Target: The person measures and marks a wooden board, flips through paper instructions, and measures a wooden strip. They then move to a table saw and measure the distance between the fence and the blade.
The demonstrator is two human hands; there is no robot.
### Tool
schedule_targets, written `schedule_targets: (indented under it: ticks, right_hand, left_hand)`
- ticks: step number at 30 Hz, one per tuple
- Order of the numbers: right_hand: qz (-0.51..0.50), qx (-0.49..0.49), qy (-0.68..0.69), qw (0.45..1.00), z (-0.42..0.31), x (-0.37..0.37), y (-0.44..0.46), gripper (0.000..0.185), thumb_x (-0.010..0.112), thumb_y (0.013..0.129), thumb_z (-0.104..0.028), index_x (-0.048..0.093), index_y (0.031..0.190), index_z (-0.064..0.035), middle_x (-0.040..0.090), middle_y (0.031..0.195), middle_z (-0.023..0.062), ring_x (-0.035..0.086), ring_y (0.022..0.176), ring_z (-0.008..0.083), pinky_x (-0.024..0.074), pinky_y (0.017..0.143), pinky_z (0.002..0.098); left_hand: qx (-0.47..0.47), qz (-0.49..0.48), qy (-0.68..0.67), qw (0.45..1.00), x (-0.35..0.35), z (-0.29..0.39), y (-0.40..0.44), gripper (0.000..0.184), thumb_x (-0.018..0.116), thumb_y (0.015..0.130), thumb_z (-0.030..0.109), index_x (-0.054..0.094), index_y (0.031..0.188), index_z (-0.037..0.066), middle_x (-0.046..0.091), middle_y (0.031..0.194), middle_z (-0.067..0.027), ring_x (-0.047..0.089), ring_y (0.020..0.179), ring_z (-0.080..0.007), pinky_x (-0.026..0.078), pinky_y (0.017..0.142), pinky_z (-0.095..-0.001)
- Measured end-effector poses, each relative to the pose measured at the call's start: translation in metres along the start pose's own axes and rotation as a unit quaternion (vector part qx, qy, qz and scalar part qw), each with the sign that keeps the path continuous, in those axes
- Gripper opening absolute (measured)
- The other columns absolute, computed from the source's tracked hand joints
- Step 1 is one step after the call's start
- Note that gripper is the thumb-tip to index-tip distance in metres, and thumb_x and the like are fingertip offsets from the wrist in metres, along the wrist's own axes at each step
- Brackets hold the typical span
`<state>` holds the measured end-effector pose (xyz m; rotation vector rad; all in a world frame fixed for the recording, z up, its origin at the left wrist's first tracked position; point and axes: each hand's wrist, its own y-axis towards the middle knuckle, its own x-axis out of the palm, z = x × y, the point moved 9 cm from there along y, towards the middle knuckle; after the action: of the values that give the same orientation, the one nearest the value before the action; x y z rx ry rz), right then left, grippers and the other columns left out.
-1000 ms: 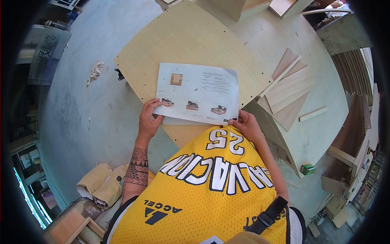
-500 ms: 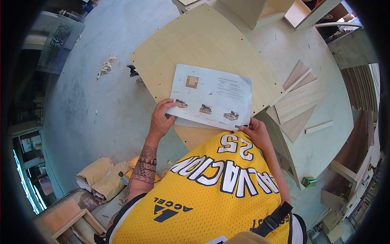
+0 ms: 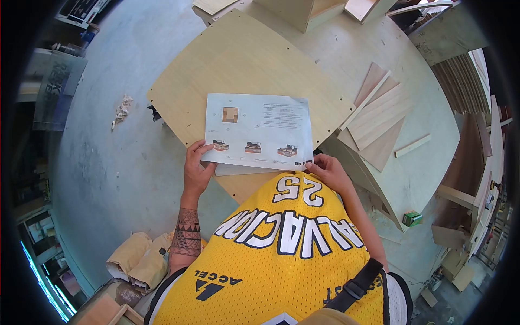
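My left hand (image 3: 197,169) pinches the lower left corner of a printed drawing sheet (image 3: 257,132), thumb beneath and fingers on top. At the sheet's lower right corner, my right hand (image 3: 327,172) grips the edge between thumb and fingers. The page carries a small square plan, several coloured furniture pictures along the bottom and a block of fine text too small to read. Another sheet shows just under its lower edge. Both hands hold the paper over a pale plywood panel (image 3: 238,59) with small dark holes along its edges.
Thin wood boards (image 3: 379,122) and a loose wooden strip (image 3: 413,145) lie on a pale worktop to the right. A small green box (image 3: 411,219) sits at its near corner. Paper sacks (image 3: 130,254) stand at lower left, and crumpled scraps (image 3: 122,110) lie on the floor.
The whole view has shifted, so the sheet, panel and boards appear further left. Both hands keep their hold on the paper, which looks slightly more level.
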<state>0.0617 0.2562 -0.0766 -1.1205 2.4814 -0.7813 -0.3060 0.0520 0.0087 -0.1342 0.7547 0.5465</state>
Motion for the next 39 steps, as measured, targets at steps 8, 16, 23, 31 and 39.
schedule_targets:
  ticks: [8, 16, 23, 31, 39]
  right_hand:
    - [0.003, 0.026, -0.087, 0.996, -0.002, -0.003, -0.005, 0.052, 0.078, 0.1, -0.043, 0.075, 0.12, 0.0047, 0.083, 0.106, 0.0149, 0.078, 0.094, 0.0185, 0.0591, 0.086, 0.0341]
    - [0.009, 0.011, -0.135, 0.991, -0.009, -0.003, -0.004, 0.059, 0.079, 0.096, -0.048, 0.075, 0.125, 0.0042, 0.082, 0.109, 0.0201, 0.08, 0.099, 0.0266, 0.0602, 0.089, 0.0387]
    - [0.003, 0.009, -0.146, 0.989, -0.009, -0.002, 0.0, 0.062, 0.079, 0.095, -0.05, 0.074, 0.124, 0.0045, 0.082, 0.11, 0.0211, 0.08, 0.1, 0.028, 0.0608, 0.089, 0.0398]
    - [0.006, 0.017, -0.156, 0.988, -0.014, -0.008, -0.005, 0.063, 0.079, 0.096, -0.05, 0.074, 0.126, 0.0044, 0.082, 0.11, 0.0216, 0.08, 0.101, 0.0293, 0.061, 0.09, 0.0399]
    - [0.02, 0.007, -0.158, 0.987, -0.003, -0.013, -0.01, 0.058, 0.077, 0.099, -0.049, 0.074, 0.125, 0.0027, 0.083, 0.109, 0.0211, 0.081, 0.1, 0.0298, 0.0612, 0.09, 0.0406]
  left_hand:
    - [0.007, -0.025, -0.007, 1.0, 0.004, -0.006, 0.001, 0.057, 0.081, 0.087, -0.006, 0.068, 0.141, 0.006, 0.055, 0.152, -0.015, 0.058, 0.142, -0.0287, 0.051, 0.119, -0.0404]
    - [0.002, -0.017, -0.01, 1.0, 0.004, -0.006, 0.0, 0.057, 0.081, 0.087, -0.006, 0.068, 0.141, 0.005, 0.055, 0.153, -0.0147, 0.058, 0.142, -0.0287, 0.051, 0.118, -0.0403]
    - [0.001, -0.009, -0.008, 1.0, 0.003, -0.007, 0.0, 0.057, 0.081, 0.087, -0.005, 0.068, 0.141, 0.005, 0.056, 0.153, -0.0146, 0.058, 0.142, -0.0289, 0.052, 0.117, -0.0405]
    - [-0.024, -0.018, -0.082, 0.996, -0.003, -0.009, 0.002, 0.061, 0.084, 0.087, 0.006, 0.067, 0.145, 0.008, 0.05, 0.158, -0.0141, 0.055, 0.145, -0.0301, 0.05, 0.119, -0.0444]
    - [0.03, 0.042, -0.057, 0.997, -0.046, 0.002, 0.023, 0.057, 0.08, 0.096, 0.019, 0.064, 0.149, 0.005, 0.044, 0.162, -0.0165, 0.051, 0.148, -0.0304, 0.05, 0.12, -0.0475]
